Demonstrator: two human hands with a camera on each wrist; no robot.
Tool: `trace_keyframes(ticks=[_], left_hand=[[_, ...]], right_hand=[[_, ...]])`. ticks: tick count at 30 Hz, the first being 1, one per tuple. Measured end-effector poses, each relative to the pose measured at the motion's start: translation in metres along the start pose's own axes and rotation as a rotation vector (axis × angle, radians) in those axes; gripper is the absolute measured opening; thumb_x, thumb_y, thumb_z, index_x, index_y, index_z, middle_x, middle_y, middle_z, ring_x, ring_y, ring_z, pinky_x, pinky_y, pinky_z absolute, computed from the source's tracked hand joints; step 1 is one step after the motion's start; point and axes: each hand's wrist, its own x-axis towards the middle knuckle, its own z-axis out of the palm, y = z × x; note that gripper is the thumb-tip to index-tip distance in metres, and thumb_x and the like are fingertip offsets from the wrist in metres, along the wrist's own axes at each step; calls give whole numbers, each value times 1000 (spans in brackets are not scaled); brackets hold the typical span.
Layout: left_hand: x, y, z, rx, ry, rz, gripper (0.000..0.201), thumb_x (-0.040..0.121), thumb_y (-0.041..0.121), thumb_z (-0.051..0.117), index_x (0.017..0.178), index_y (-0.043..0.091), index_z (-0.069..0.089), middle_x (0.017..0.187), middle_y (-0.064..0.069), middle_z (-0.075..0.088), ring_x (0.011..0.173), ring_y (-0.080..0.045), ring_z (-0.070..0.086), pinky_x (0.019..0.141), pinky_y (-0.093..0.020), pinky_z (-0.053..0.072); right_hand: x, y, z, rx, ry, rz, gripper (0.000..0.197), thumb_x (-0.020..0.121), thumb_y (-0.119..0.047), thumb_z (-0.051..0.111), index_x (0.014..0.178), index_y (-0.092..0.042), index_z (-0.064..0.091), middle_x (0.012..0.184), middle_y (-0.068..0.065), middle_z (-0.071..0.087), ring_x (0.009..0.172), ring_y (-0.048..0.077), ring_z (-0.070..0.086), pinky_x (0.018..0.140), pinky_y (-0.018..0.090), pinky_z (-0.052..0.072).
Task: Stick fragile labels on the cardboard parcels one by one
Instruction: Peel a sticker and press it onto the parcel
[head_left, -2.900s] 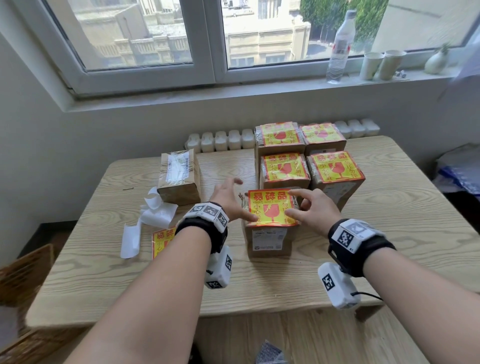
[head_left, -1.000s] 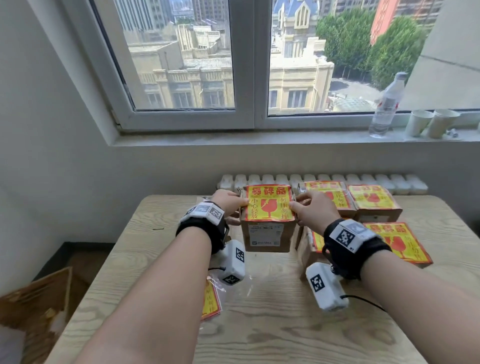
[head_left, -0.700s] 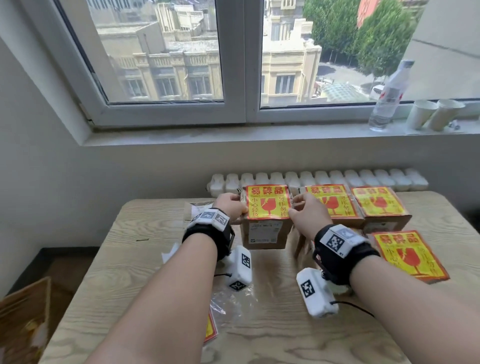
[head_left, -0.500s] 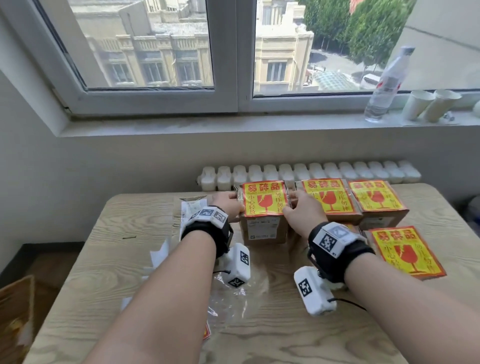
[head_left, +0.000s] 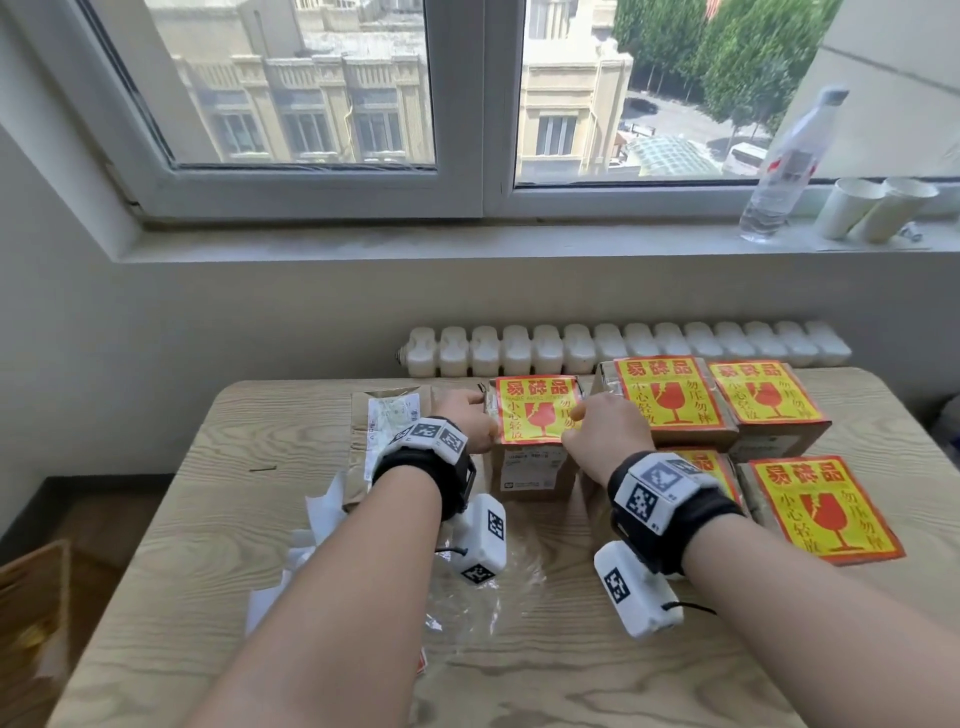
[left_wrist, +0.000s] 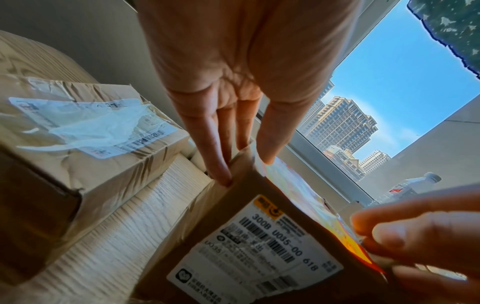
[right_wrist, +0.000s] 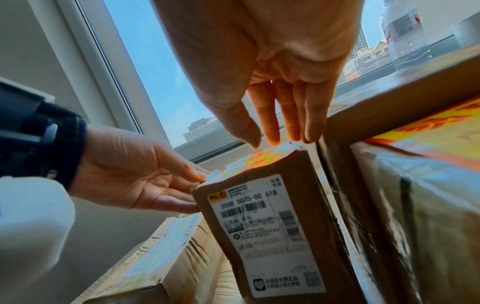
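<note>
A cardboard parcel (head_left: 530, 470) with a yellow-and-red fragile label (head_left: 535, 410) on top stands at the back of the wooden table (head_left: 208, 519), left of the other labelled parcels (head_left: 670, 400). My left hand (head_left: 472, 421) holds its top left edge, thumb on the label and fingers down the side, as the left wrist view (left_wrist: 245, 170) shows. My right hand (head_left: 587, 421) holds the top right edge, its fingertips (right_wrist: 272, 139) on the label's rim. An unlabelled parcel (head_left: 384, 431) with a white shipping slip lies just left of my left hand.
Several labelled parcels (head_left: 826, 509) fill the back right of the table. White backing papers (head_left: 322, 519) and a clear plastic bag (head_left: 467, 597) lie near my left forearm. A radiator (head_left: 623, 348) runs behind the table; a bottle (head_left: 779, 156) and paper cups (head_left: 872, 208) stand on the sill.
Both hands carried the freshly labelled parcel from the middle of the table to the back row, beside the other labelled parcels. In the last second it has hardly moved.
</note>
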Motion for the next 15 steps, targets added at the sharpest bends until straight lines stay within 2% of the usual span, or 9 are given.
trace_keyframes(ticks=[1,3,5,8,13,15], left_hand=[[0,0,-2,-1,16,-2,48,84,-9,58,127,11,56,121,-11,62,104,-26,61,84,-37,56],[-2,1,-10,-9,54,-2,36,85,-5,58,116,14,60,112,-11,59,98,-26,57,81,-33,54],[-2,-3,-23,-5,92,-11,42,87,2,60,127,12,56,117,-13,61,99,-26,62,87,-37,55],[-2,-14,-50,3,154,-14,45,86,5,63,130,9,56,118,-15,64,100,-26,64,92,-42,54],[-2,-40,-97,1,258,-51,42,87,4,60,128,9,58,113,-11,63,96,-26,62,92,-42,54],[3,-53,-111,38,309,-68,42,86,8,60,127,13,60,119,-6,64,102,-25,62,94,-41,53]], right_hand=[[-1,-3,-3,17,30,-25,28,91,-19,56,115,-12,68,117,6,66,108,22,60,79,24,42],[-2,-11,-7,83,70,-84,29,91,-20,55,117,-16,67,118,3,66,111,21,59,91,29,45],[1,-25,-6,153,55,-130,29,90,-21,56,115,-20,69,117,1,68,109,19,60,97,32,48],[3,-51,4,262,4,-158,27,89,-19,55,111,-19,72,114,-1,70,108,17,62,98,33,49],[3,-91,34,259,-82,-185,27,90,-19,55,111,-16,71,115,2,70,110,19,62,97,31,48],[5,-103,47,247,-118,-195,28,91,-19,54,113,-14,70,115,2,70,109,18,61,94,28,47]])
